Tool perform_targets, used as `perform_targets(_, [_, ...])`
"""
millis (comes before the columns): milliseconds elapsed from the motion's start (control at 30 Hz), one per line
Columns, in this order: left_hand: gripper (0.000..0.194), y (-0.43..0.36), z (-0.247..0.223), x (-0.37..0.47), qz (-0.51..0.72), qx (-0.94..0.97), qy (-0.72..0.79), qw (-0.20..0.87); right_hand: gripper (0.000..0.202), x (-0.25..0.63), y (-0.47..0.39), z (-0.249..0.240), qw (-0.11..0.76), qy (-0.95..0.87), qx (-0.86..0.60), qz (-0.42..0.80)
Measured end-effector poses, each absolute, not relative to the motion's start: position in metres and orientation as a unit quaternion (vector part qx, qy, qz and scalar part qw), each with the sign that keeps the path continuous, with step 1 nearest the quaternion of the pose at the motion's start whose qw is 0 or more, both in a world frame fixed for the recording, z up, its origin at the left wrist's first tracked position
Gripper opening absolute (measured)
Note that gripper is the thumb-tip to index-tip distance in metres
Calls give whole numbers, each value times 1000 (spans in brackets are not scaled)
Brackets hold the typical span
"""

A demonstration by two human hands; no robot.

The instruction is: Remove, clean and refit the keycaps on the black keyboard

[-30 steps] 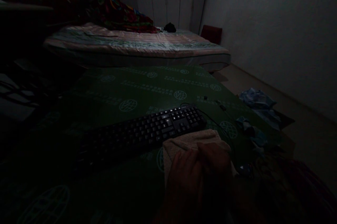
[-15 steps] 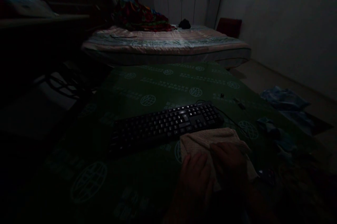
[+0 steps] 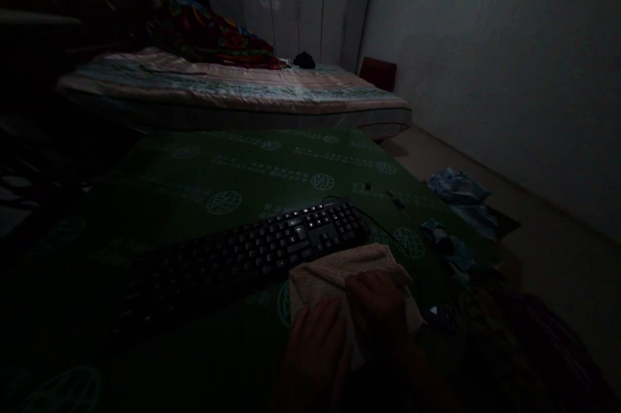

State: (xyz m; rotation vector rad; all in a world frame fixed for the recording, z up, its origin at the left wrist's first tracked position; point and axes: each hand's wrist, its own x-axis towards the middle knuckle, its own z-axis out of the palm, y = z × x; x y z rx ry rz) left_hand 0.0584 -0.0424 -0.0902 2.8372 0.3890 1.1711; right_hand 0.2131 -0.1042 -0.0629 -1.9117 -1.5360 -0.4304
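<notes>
A light, textured cloth (image 3: 339,263) lies bunched on a green table (image 3: 184,206) printed with globe marks. My left hand (image 3: 317,338) rests flat on the cloth's near left part, fingers stretched out. Just right of it, my right hand (image 3: 378,303) has its fingers curled on the cloth, gripping a fold. Directly behind the cloth is a black keyboard (image 3: 252,251), slanting from lower left to upper right. The picture is dark, and the near edge of the cloth is partly hidden by my hands.
Small dark items (image 3: 398,202) and a bluish cloth (image 3: 449,248) lie at the table's right side. Beyond the table stands a bed (image 3: 242,92) with a red blanket (image 3: 213,37). More fabric (image 3: 458,186) lies at the right.
The view has turned to the right, so everything appears further left. My hands stay on the cloth in nearly the same places.
</notes>
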Motion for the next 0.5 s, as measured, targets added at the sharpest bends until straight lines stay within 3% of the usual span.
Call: perform_targets(500, [31,-36,-77,57,362,926,103,-4,18,215,-102,-67,333,-582,-726,-151])
